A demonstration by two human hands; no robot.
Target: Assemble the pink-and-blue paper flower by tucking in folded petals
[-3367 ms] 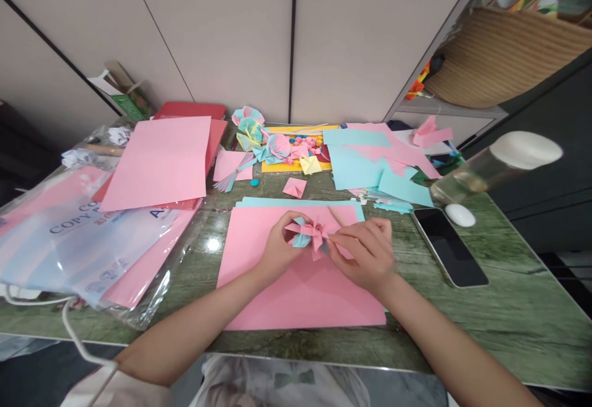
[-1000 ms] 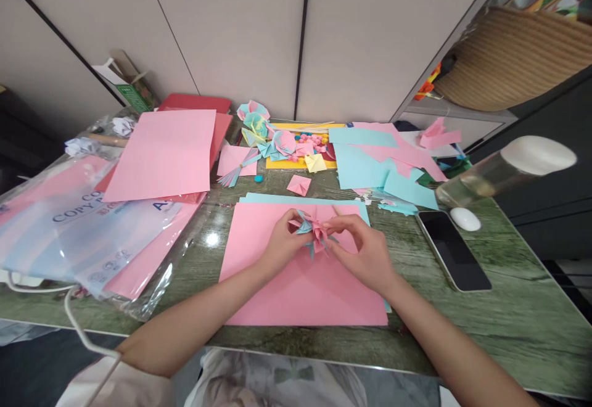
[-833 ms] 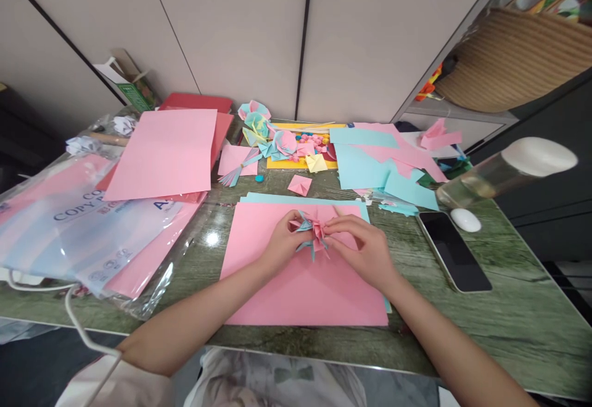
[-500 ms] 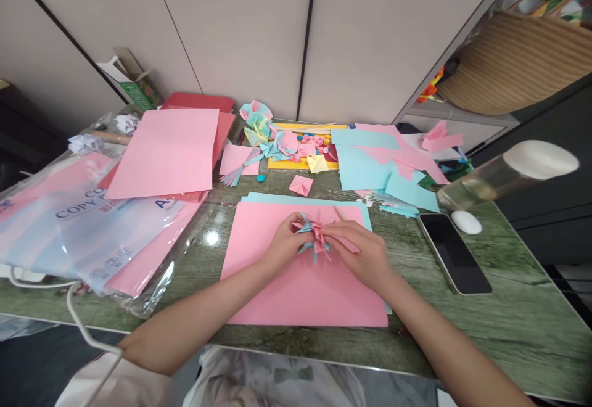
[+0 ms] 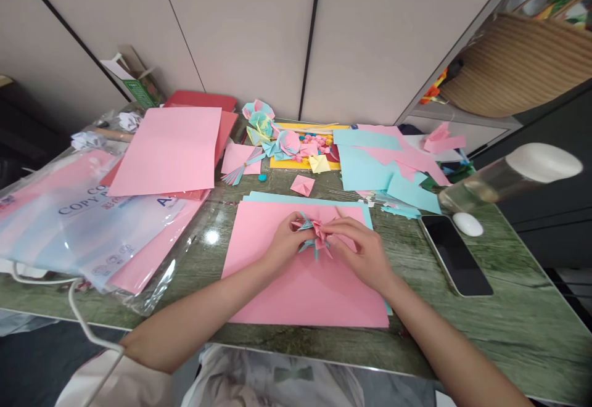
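Between my two hands is a pink and light-blue folded paper flower [image 5: 318, 232] with several pointed petals. My left hand [image 5: 287, 242] grips its left side, thumb and fingers closed on the blue points. On the other side, the fingers of my right hand [image 5: 363, 250] pinch the pink petals near the middle. Both hands are just above a stack of pink paper [image 5: 296, 299], with light-blue paper [image 5: 263, 197] showing at its back edge. Behind the stack lies a small folded pink square [image 5: 303, 185]. My fingers partly cover the flower.
A plastic bag of copy paper [image 5: 92, 222] and a pink sheet [image 5: 166, 151] fill the left. Finished paper flowers [image 5: 277, 139] lie at the back, blue offcuts [image 5: 365, 169] to their right. A phone [image 5: 456, 256], a white mouse [image 5: 468, 224] and a clear bottle [image 5: 490, 182] stand right.
My right fingers have shifted slightly on the pink petals, with the thumb bent a little more. The flower stays in both hands, and the view has moved very slightly.
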